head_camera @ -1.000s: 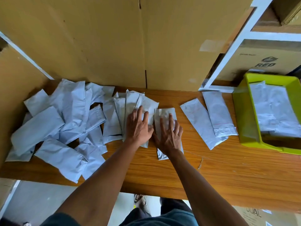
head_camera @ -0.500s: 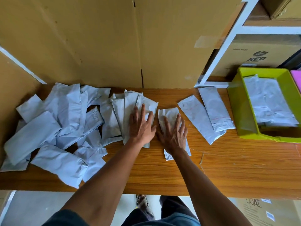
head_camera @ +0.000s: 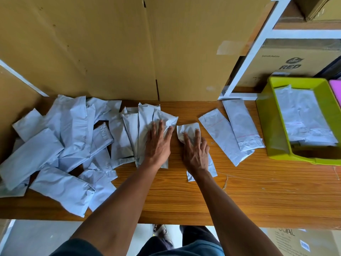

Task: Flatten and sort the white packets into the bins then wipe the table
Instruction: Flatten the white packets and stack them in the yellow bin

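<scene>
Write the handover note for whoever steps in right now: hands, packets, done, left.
Left hand: flat, fingers straight, pressing on the near edge of the unsorted pile.
Right hand: flat on a single packet, smoothing it against the table; its far end is still crumpled.
Two flattened packets lie overlapping between the right hand and the green bin.
Done: several packets already lie in the green bin.
Left: finish this packet, bin it and the two beside it, work through the big pile on the left, then wipe the table. A pink bin shows at the right edge; its contents are out of view.
</scene>
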Motion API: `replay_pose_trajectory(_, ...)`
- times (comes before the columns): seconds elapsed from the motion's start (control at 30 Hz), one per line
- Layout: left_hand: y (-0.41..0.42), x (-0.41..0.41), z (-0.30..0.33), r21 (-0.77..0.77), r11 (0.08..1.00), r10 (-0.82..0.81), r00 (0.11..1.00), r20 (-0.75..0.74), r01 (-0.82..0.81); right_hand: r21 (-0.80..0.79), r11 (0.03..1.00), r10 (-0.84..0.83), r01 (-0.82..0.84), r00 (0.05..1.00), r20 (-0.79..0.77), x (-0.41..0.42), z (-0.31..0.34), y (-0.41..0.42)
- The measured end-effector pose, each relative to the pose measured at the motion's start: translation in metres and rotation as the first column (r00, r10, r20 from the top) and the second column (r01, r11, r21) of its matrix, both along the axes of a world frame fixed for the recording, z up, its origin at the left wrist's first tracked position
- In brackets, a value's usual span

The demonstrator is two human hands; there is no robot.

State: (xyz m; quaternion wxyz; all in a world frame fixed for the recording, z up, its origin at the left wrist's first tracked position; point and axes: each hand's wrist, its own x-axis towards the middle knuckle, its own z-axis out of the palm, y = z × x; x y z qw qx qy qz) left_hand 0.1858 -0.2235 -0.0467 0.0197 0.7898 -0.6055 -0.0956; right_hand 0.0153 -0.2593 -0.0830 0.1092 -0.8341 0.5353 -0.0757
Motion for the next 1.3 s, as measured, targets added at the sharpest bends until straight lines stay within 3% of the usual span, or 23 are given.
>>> replay_pose_trajectory(0.5, 0.014, -0.009, 0.031, -0.070, 0.997, -0.026, 0.999, -0.045, 0.022, -0.028, 0.999, -0.043, 0.045, 0.998, 0.054, -0.007, 0.035, 0.007)
replay_pose_trajectory(0.77, 0.024, -0.037, 0.080, -0.242, 0.963, -0.124, 0.992, -0.022, 0.115, -0.153, 0.982, -0.097, 0.112, 0.990, 0.103, -0.033, 0.084, 0.028)
replay_pose_trajectory(1.0, 0.019, -0.091, 0.132, -0.416, 0.890, -0.223, 0.974, -0.034, 0.189, -0.306, 0.918, -0.221, 0.254, 0.965, 0.139, -0.082, 0.141, 0.034)
replay_pose_trajectory(1.3, 0.011, -0.183, 0.173, -0.464, 0.826, -0.367, 0.930, -0.013, 0.319, -0.396, 0.850, -0.333, 0.347, 0.937, 0.105, -0.174, 0.182, 0.026)
